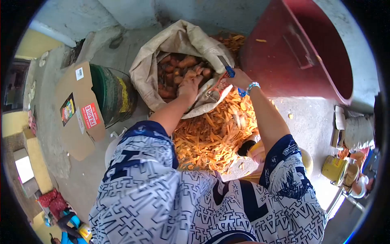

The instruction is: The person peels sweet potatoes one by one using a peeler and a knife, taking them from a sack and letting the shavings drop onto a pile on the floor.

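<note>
A large pale sack stands open with its rim rolled back, and reddish-brown root vegetables lie inside. My left hand reaches over the front rim onto the vegetables, its fingers bent around one that I cannot make out clearly. At the sack's right edge, my right hand is closed on a knife with a blue handle; the blade points up and left. Beneath my right hand hangs something orange and blue, too small to tell. Orange peelings are heaped in front of the sack.
A big red tub stands at the right. On the left, a cardboard sheet leans against a green bucket. A yellow bucket and a person are at the far right; other people are at the lower left.
</note>
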